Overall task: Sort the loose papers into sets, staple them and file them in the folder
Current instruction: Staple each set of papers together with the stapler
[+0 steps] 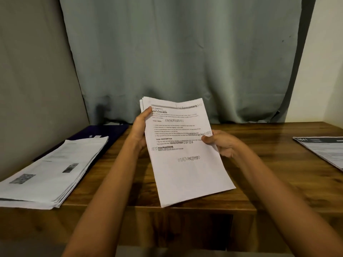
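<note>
On the left of the table (259, 164) a thick stack (53, 171) of printed papers lies flat, its far end overlapping a dark folder (109, 130) that sits against the wall. In the middle, the left hand (140, 130) grips the left edge of a few sheets (185, 164), thumb on the printed face near the top corner and fingers hidden behind. The sheets are held up over the table, tilted, text facing the person. The right hand (224, 143) pinches their right edge, thumb in front and fingers curled behind. At the far right a separate set (324, 151) with a dark header lies flat on the table, cut off by the frame. A grey curtain (176, 52) hangs behind.
</note>
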Demonstrator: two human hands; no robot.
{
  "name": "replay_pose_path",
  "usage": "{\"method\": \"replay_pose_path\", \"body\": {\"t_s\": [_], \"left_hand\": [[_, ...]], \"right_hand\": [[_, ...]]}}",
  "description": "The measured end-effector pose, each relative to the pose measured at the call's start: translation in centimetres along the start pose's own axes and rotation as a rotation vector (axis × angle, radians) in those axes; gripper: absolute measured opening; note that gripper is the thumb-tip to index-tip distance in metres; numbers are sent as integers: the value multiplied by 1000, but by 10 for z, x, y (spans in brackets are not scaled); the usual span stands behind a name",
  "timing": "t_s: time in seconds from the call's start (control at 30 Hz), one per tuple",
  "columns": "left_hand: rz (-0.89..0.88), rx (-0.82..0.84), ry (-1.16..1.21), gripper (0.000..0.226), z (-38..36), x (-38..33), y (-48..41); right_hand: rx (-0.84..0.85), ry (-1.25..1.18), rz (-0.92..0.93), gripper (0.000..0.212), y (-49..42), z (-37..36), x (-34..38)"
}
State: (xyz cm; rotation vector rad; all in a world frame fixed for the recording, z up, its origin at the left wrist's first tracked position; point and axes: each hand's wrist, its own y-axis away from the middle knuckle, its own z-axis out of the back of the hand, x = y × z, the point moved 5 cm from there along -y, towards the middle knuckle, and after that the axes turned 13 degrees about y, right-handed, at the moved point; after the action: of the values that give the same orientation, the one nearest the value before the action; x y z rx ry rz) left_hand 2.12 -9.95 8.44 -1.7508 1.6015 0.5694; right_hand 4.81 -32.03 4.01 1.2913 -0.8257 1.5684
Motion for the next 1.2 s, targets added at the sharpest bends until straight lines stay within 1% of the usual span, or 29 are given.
{"method": "replay_pose_path", "body": {"t_s": [0.07,0.13,0.2,0.23,0.27,0.3,0.33,0.37,0.4,0.43,0.47,0.53,0.67,0.77,0.83,0.93,1.1,1.2], "left_hand": [[-46,11,101,32,8,2,-6],[-63,26,139,34,17,8,-11],[-57,8,147,30,29,17,-13],[-55,-11,150,28,35,22,-13],[-54,-35,153,27,41,26,-13],[-54,-58,156,26,46,30,-13],[-54,-79,146,26,51,33,-13],[-52,-94,125,26,55,36,-13],[-50,-108,99,27,58,40,-13],[-50,-121,77,27,61,43,-12],[-54,-129,56,28,64,47,-12],[-66,-129,15,27,70,52,-11],[-36,-135,-43,26,80,60,-11],[-38,-172,-18,27,86,60,-13],[-44,-166,-9,28,87,60,-14],[-28,-193,-47,25,88,61,-16],[46,-252,1,53,94,68,-22],[74,-252,23,59,97,70,-25]], "right_hand": [[53,33,-56,27,-2,-4,-11],[65,54,-96,28,-4,-4,-19],[48,99,-129,30,-7,-2,-24],[15,186,-145,27,-8,0,-26],[-53,331,-149,24,-9,2,-25],[-169,516,-138,22,-10,5,-22],[-328,682,-107,26,-11,9,-16],[-501,781,-28,31,-11,9,-8],[-627,806,87,36,-12,5,1],[-691,771,223,37,-14,-2,9],[-693,716,355,37,-17,-13,16],[-592,655,526,33,-26,-42,25],[-426,675,672,30,-48,-90,28],[-367,586,692,29,-66,-100,19],[-360,511,686,28,-74,-102,12],[-347,474,675,28,-80,-104,6],[-382,433,713,26,-79,-102,7],[-402,407,724,24,-77,-102,5]]}}
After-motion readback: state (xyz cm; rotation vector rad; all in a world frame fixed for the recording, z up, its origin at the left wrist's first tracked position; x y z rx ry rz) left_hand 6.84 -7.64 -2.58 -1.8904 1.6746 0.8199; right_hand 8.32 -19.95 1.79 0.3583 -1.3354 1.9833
